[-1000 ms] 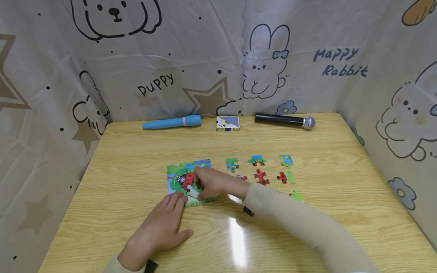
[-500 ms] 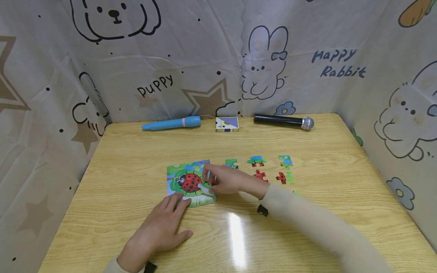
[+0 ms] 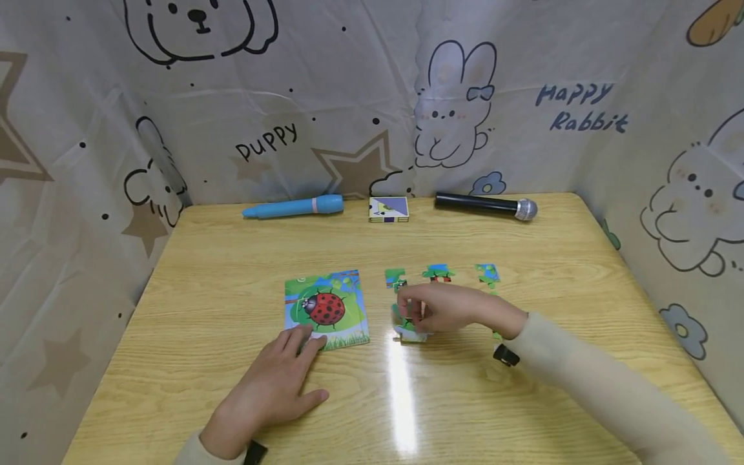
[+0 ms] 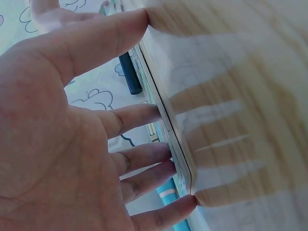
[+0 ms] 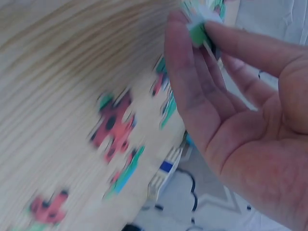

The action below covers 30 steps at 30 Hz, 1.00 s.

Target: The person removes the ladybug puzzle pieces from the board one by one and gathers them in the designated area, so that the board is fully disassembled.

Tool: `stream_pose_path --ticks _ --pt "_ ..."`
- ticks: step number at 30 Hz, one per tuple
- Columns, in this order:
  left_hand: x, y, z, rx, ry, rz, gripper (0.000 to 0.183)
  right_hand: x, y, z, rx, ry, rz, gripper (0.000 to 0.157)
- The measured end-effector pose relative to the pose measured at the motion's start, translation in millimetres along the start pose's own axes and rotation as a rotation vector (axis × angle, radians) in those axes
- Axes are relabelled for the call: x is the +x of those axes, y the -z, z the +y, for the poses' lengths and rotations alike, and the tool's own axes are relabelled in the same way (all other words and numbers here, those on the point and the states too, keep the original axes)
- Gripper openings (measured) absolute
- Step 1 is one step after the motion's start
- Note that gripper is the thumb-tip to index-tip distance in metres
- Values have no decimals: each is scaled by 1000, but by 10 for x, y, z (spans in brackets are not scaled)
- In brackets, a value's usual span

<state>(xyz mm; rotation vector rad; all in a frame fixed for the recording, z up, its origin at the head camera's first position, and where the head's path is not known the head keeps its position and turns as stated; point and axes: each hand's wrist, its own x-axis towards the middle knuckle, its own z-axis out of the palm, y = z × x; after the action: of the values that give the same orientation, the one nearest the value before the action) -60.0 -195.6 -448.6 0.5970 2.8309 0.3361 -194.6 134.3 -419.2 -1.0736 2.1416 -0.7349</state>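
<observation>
A square ladybird picture board (image 3: pixel 340 303) lies left of centre on the table. My left hand (image 3: pixel 276 378) rests with its fingertips on the board's near-left edge, fingers straight and thumb apart; in the left wrist view, several fingertips (image 4: pixel 166 151) touch the board's edge. Right of the board, my right hand (image 3: pixel 447 307) pinches a jigsaw piece (image 5: pixel 197 31) between thumb and fingers. That piece shows green and white in the head view, just off the table or on it; I cannot tell which. The hand covers some loose pieces.
Loose jigsaw pieces sit in spaced rows: a top-left piece (image 3: pixel 395 278), a top-middle piece (image 3: pixel 438 271), a top-right piece (image 3: pixel 487 272), and a red spotted piece (image 5: pixel 113 125). Along the back lie a blue pen-shaped object (image 3: pixel 293 206), a card box (image 3: pixel 389 209) and a microphone (image 3: pixel 487 205).
My right hand has moved right with the jigsaw piece, from over the board's lower right to beside the loose pieces. The whole ladybird is uncovered. The left hand stays put.
</observation>
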Motion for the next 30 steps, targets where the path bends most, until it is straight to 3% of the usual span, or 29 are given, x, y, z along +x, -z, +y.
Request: stream_pose_path --ticks 7,13,25,30 --pt "6 6 5 -3 6 -13 84 -329 33 175 -39 -44 -75 25" --pt "7 5 0 -16 19 -30 85 -502 -7 207 -139 -69 -11 28" --pt "13 -9 -7 -1 -11 -5 82 -521 -85 230 -314 -117 69 26" --pt "11 -11 -11 0 -13 -1 82 -511 -91 243 -327 -126 77 26"
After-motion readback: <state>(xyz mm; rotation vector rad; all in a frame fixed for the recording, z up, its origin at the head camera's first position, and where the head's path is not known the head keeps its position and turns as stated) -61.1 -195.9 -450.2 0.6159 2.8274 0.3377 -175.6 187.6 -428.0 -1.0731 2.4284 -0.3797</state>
